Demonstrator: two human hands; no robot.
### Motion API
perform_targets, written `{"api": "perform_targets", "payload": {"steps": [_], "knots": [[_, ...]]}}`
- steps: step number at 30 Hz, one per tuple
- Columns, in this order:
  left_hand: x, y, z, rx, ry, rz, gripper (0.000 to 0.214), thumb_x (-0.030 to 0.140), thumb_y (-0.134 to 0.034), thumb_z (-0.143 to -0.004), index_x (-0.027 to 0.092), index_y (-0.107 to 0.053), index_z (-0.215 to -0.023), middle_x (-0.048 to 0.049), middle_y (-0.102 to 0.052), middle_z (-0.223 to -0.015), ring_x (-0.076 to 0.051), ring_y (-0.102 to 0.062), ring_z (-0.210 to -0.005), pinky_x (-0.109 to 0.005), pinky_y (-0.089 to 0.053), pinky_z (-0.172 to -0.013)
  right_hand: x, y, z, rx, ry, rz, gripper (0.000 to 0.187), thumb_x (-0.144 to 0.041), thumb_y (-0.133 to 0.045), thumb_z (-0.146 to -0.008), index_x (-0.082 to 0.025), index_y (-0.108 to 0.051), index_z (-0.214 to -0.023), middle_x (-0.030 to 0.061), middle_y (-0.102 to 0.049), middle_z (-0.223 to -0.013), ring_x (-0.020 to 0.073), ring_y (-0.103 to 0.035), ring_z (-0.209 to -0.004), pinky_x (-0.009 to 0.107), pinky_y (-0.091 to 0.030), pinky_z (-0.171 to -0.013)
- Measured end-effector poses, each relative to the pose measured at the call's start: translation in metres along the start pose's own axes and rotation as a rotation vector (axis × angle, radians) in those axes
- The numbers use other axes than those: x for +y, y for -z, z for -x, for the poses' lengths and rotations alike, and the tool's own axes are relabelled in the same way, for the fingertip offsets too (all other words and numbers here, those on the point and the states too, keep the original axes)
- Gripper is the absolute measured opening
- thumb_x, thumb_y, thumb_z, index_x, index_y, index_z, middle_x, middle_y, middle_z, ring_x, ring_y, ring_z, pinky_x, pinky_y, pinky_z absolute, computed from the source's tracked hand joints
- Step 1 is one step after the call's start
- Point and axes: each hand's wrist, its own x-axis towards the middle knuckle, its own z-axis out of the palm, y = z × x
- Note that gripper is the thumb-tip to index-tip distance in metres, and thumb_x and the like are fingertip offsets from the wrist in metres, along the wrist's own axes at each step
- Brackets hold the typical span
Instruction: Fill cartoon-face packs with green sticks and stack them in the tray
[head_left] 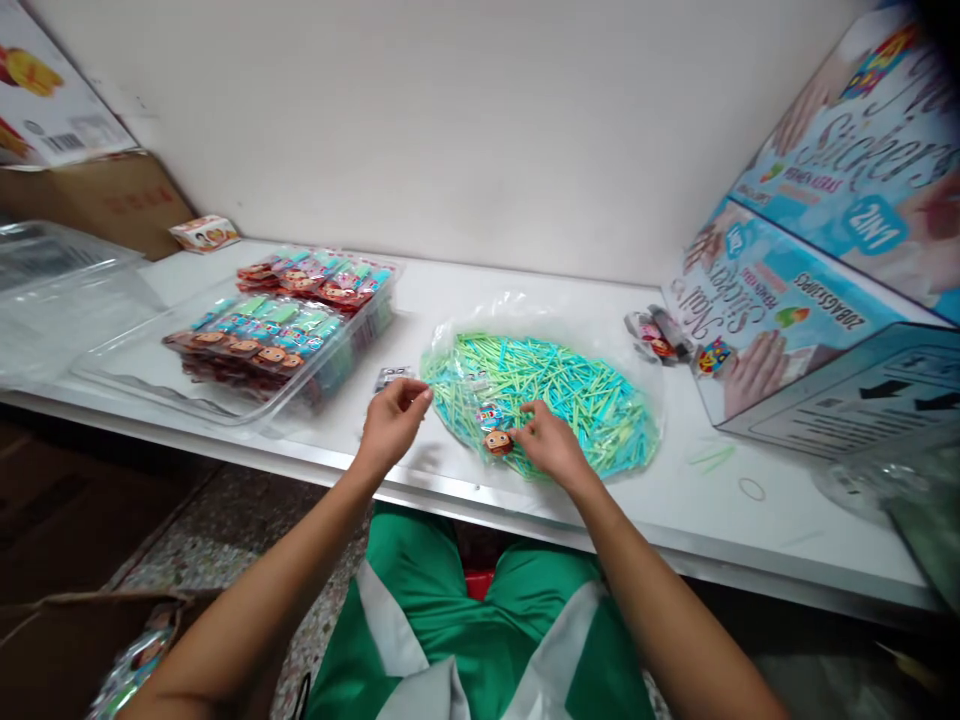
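Note:
A heap of thin green and blue sticks (555,395) lies on a clear plastic bag (450,335) on the white table (525,290). My right hand (551,440) rests on the near edge of the heap, its fingers by a small round orange cartoon-face piece (497,441). My left hand (394,420) hovers at the heap's left edge with fingers pinched together; whether a stick is between them is not clear. A small packet (392,376) lies just beyond that hand.
A clear tray (150,375) at left holds rows of packed small items (277,325). Large blue sticker boxes (817,270) stand at right, with small packets (660,335) beside them. A rubber band (751,489) and loose sticks (712,457) lie near the front edge.

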Motion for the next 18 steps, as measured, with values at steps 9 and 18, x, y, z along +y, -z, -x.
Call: {"api": "perform_targets", "payload": {"steps": [9, 18], "knots": [[0.029, -0.054, 0.032, -0.324, 0.040, 0.306, 0.026, 0.038, -0.064, -0.071, 0.013, -0.061, -0.079, -0.0011, -0.062, -0.066, -0.010, -0.054, -0.053, -0.022, -0.044, -0.051, -0.013, -0.021, -0.008, 0.059, -0.050, -0.157, 0.040, -0.038, -0.059, -0.074, -0.017, -0.050, -0.107, 0.0039, -0.065, -0.075, 0.0208, -0.060, -0.072, 0.029, -0.039, -0.062], [0.038, -0.071, 0.025, -0.310, 0.197, 0.494, 0.050, 0.033, -0.077, -0.060, 0.014, -0.060, -0.102, -0.0095, -0.066, -0.101, -0.020, -0.062, -0.093, -0.034, -0.047, -0.085, 0.011, 0.025, 0.024, -0.181, 0.120, -0.819, 0.031, -0.048, -0.048, -0.083, -0.017, -0.053, -0.079, 0.0010, -0.063, -0.073, 0.0125, -0.056, -0.064, 0.025, -0.045, -0.061]]}}
